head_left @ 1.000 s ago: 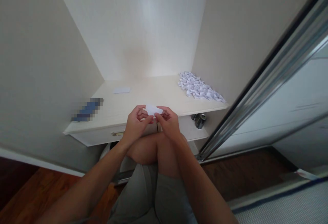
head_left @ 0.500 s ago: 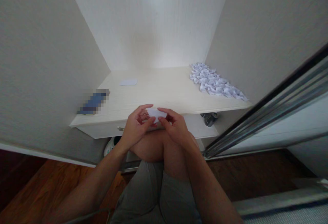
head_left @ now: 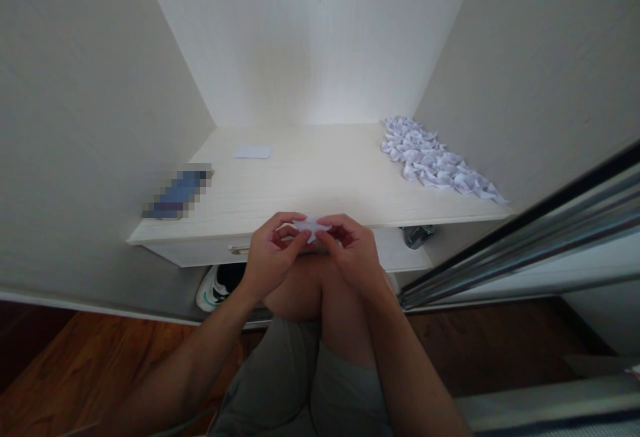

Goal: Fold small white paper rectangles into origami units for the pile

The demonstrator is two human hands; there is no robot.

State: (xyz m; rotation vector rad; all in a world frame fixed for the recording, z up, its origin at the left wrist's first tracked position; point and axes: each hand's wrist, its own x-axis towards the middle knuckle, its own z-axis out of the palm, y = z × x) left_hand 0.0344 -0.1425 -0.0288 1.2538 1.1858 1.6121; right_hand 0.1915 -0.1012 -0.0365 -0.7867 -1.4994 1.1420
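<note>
My left hand (head_left: 270,254) and my right hand (head_left: 353,254) both pinch a small white piece of paper (head_left: 311,226) between fingertips, just above my knees and in front of the pale wooden desk (head_left: 310,184). The paper is partly folded and mostly hidden by my fingers. A flat white paper slip (head_left: 253,152) lies at the back left of the desk. Along the desk's right side spreads a pile of several folded white paper pieces (head_left: 437,164).
A blurred blue object (head_left: 176,194) lies at the desk's left edge. A drawer with a metal handle (head_left: 239,249) sits under the desktop, a shoe (head_left: 213,287) below it. A metal can (head_left: 417,234) shows under the right side. A sliding door frame (head_left: 525,237) runs at right.
The view has shifted, so the desk and pile sit more to the right and higher. My hands have drawn closer over the paper, which shows less than before.
</note>
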